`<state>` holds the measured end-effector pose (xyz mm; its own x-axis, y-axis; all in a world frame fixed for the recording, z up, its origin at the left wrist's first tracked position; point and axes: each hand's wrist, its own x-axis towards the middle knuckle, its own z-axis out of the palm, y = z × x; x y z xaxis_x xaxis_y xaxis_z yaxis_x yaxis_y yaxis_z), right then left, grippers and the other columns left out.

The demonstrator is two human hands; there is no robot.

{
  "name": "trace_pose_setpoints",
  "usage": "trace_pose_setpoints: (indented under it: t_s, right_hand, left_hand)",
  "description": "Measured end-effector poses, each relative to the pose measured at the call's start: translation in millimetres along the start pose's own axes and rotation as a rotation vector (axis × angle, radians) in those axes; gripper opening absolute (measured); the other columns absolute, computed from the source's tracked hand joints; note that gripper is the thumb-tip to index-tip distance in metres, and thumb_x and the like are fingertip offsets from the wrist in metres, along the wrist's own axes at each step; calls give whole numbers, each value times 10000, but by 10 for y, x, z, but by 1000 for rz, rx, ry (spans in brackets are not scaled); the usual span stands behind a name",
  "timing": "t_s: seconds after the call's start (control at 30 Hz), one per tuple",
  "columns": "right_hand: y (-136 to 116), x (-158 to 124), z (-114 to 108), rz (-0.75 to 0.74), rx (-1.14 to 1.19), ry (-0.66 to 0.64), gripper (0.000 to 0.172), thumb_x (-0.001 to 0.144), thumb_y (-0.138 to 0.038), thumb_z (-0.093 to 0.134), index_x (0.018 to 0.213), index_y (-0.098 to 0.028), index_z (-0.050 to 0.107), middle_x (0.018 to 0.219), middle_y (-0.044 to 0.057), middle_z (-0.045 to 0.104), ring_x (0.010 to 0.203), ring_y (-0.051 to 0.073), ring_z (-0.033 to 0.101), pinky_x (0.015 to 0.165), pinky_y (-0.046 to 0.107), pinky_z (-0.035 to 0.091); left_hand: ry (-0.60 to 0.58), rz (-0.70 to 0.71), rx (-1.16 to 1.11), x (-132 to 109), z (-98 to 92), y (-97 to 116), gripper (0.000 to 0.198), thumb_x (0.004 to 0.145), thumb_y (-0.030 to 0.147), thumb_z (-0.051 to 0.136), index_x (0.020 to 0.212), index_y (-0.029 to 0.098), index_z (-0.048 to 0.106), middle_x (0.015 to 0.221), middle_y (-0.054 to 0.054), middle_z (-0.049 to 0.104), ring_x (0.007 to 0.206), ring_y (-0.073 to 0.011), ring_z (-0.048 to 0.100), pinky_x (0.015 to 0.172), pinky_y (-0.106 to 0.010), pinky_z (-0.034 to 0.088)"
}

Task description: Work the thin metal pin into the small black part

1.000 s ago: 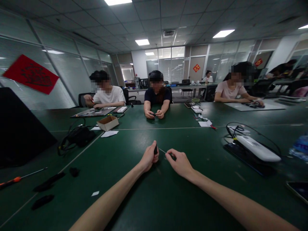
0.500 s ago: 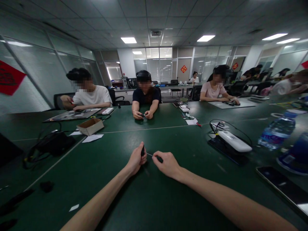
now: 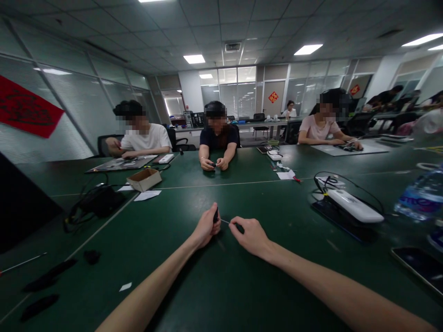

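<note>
Both hands are held close together above the green table [image 3: 194, 295]. My left hand [image 3: 206, 227] is closed around a small black object [image 3: 216, 216]; most of it is hidden by the fingers and its kind cannot be made out. My right hand [image 3: 252, 236] pinches a thin screwdriver [image 3: 224, 222] with a dark handle partly hidden in the palm. Its slender metal shaft points left and reaches to the black object at my left fingers. Whether the tip sits in the object is too small to tell.
Black pieces [image 3: 50, 275] and a thin metal rod [image 3: 24, 263] lie left, near a white scrap [image 3: 125, 287]. Beyond are a cardboard box [image 3: 144, 180] and a black bag-like bundle [image 3: 98, 201]. A white power bank [image 3: 355, 206], bottle [image 3: 420, 196] and phone [image 3: 420, 267] are right. Co-workers sit opposite.
My view has turned left, so everything appears farther right in the picture and the metal rod at left has come into sight. Both hands keep the same grip and pose.
</note>
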<state>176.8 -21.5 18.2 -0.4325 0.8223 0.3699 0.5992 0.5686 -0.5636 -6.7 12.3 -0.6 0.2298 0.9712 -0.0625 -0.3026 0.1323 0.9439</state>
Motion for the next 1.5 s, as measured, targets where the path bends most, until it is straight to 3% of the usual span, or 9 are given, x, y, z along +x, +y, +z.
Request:
trace_pose_setpoints:
  t_s: [0.57,1.33,1.5]
  right_hand:
    - [-6,-15,23,-81,-76,5,280,945,-340,373,1041,-203,598,864,33,631,752,142,584,698,263,445]
    - [-16,-28,58,-66,-172,44,303,925,-388,408,1125,-251,591,941,47,599,744,138,564,651,253,451]
    - [-45,-42,57,-103,-206,5,346,932,-327,369,1226,-241,528,963,62,594,755,138,563,646,241,457]
  left_hand:
    - [-47,-8,6,12,-31,3,457,810,608,439,685,170,412,431,77,267,344,-37,181,358,-165,103]
    - [-63,-31,-32,27,-70,-2,445,801,603,462,713,168,428,440,81,263,346,-35,172,360,-164,106]
    - [-50,-24,-37,36,-77,-7,449,797,607,462,707,169,423,431,83,265,340,-35,166,356,-161,109]
